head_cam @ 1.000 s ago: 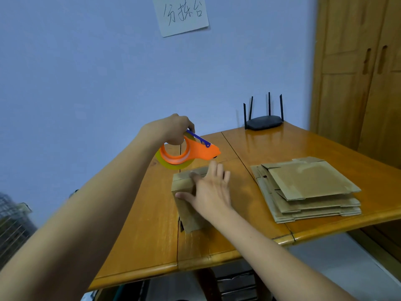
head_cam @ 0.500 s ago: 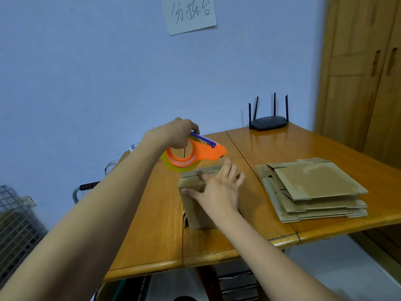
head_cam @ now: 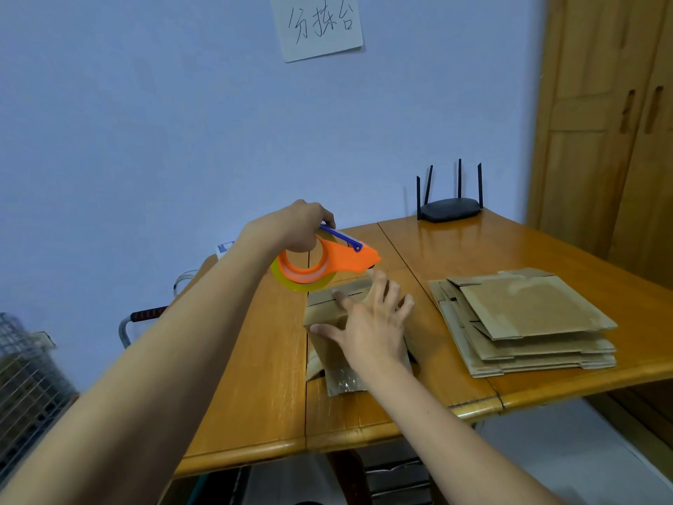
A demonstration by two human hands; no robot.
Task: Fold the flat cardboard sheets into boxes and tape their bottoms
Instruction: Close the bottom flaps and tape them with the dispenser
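Note:
A folded brown cardboard box [head_cam: 325, 311] stands near the middle of the wooden table [head_cam: 459, 249], its closed flaps facing up. My right hand [head_cam: 368, 322] lies on top of it with fingers spread and straight, pressing the flaps down. My left hand [head_cam: 296, 227] grips an orange tape dispenser [head_cam: 335, 262] holding a yellowish tape roll, just above the box's far edge, with the dispenser's nose pointing right over my right fingertips. A stack of flat cardboard sheets [head_cam: 524, 318] lies to the right of the box.
A black router [head_cam: 448, 207] with several antennas stands at the table's far edge by the blue wall. A wooden cabinet [head_cam: 615, 122] rises at the right. A wire basket [head_cam: 25, 380] sits low at the left. A paper note [head_cam: 320, 25] hangs on the wall.
My right hand has spread its fingers wider and slid a little toward the box's far edge. The dispenser in my left hand stays just above the box.

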